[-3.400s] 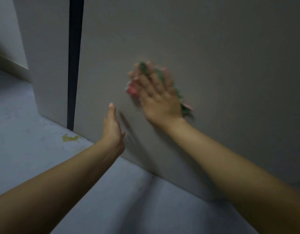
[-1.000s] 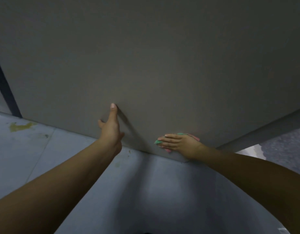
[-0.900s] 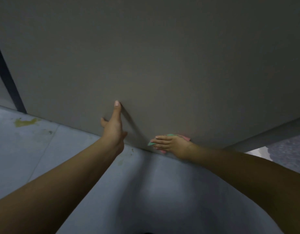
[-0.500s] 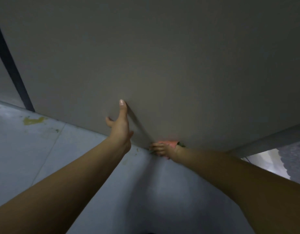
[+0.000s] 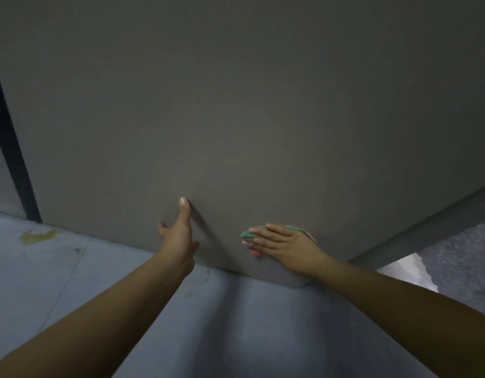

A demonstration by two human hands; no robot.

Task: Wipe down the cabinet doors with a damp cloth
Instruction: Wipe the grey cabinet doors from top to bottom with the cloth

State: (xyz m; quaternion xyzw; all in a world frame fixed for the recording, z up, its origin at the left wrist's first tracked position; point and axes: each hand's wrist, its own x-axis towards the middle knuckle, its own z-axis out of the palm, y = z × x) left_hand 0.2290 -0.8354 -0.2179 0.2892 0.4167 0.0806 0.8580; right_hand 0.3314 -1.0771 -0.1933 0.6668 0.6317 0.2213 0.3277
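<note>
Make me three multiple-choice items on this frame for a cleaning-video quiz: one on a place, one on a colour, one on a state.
1. Where on the cabinet door is the cloth?
A. near its bottom edge
B. top corner
C. on the floor

2. Which colours does the cloth show?
A. blue and white
B. green and pink
C. black

3. How does the right hand lie?
A. clenched in a fist
B. hanging free
C. flat, pressing the cloth

Key: 1 A, it sits just above the floor; 2 B, both colours peek around the fingers; 3 C, straight fingers cover it.
</note>
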